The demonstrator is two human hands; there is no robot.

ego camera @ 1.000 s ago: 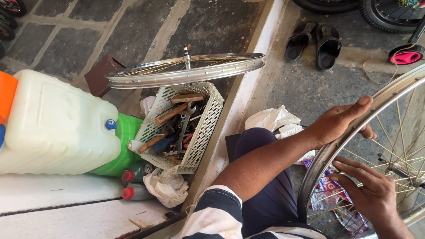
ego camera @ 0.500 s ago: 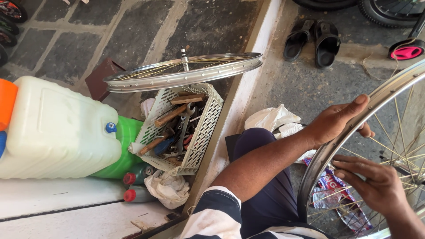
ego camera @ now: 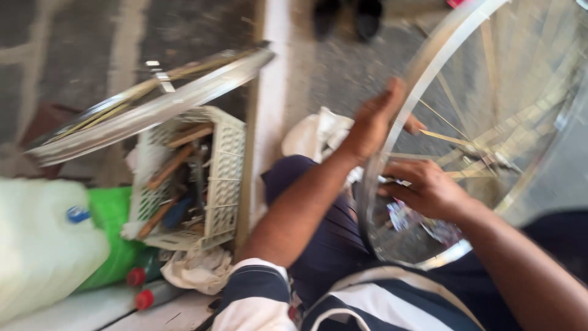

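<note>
Silver spoked bicycle wheel rim (ego camera: 429, 67) stands upright, tilted, over the lap.

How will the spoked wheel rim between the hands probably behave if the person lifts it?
The wheel rim looks like thin bright metal with sparse spokes, so it is probably light for its size and fairly stiff. Being round, it would likely roll if released upright. The left hand grips its edge; the right hand is among the spokes.

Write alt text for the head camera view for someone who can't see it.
A person's left hand grips a bicycle wheel rim while the right hand reaches among its spokes. A tool-filled white crate sits nearby under a second rim.
</note>
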